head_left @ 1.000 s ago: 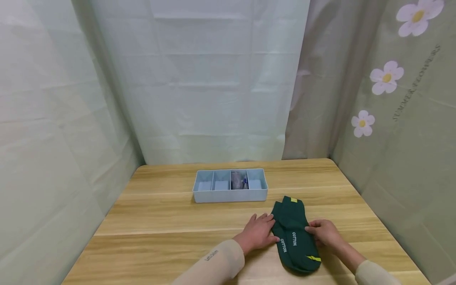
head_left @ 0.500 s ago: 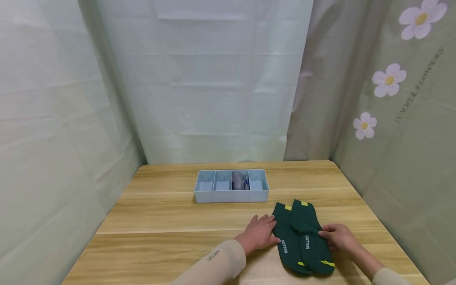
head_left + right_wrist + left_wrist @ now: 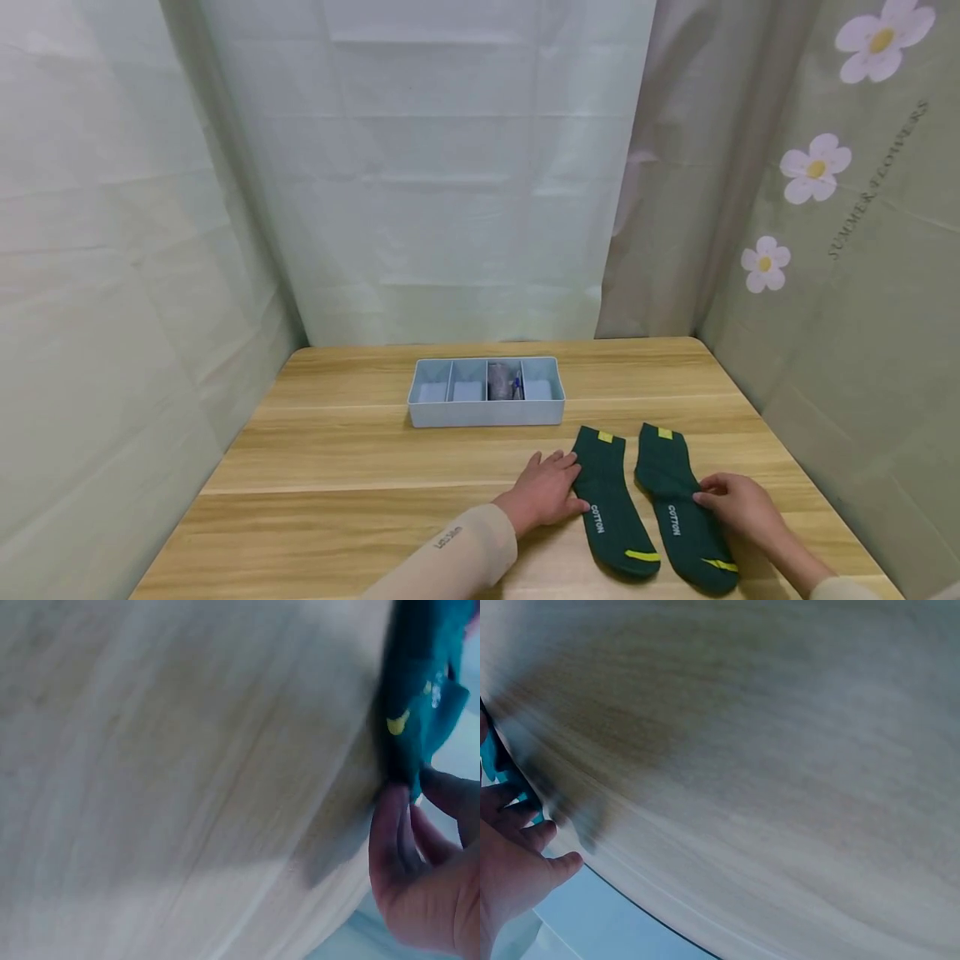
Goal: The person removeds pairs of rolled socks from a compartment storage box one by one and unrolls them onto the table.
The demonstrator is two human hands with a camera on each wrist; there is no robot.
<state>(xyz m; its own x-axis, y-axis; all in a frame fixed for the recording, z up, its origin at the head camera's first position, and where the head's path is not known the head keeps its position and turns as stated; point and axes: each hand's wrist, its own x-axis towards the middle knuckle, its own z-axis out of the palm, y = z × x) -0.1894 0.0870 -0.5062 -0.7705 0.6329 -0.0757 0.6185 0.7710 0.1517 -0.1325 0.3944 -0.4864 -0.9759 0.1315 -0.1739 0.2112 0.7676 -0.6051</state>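
Note:
Two dark green ankle-length socks lie side by side on the wooden table in the head view. Each has a yellow tab at the cuff, a yellow stripe by the toe and the word COTTON. My left hand (image 3: 543, 490) rests palm down at the side of the left sock (image 3: 609, 487), its fingers extended and thumb tip on the sock's edge. At the outer edge of the right sock (image 3: 675, 479), my right hand (image 3: 741, 507) pinches the fabric between thumb and fingers. The right wrist view shows this pinch on the green sock (image 3: 424, 682) up close.
A pale blue organizer box (image 3: 486, 413) with several compartments stands toward the back of the table (image 3: 337, 483). One compartment holds a grey roll-like item (image 3: 498, 382) and a small blue object. Hanging curtains (image 3: 450, 208) enclose the table at the back and sides.
My right hand has drawn one sock rightward off the other, so the overlapping pair now lies apart with a strip of table between. My left hand has stayed in place.

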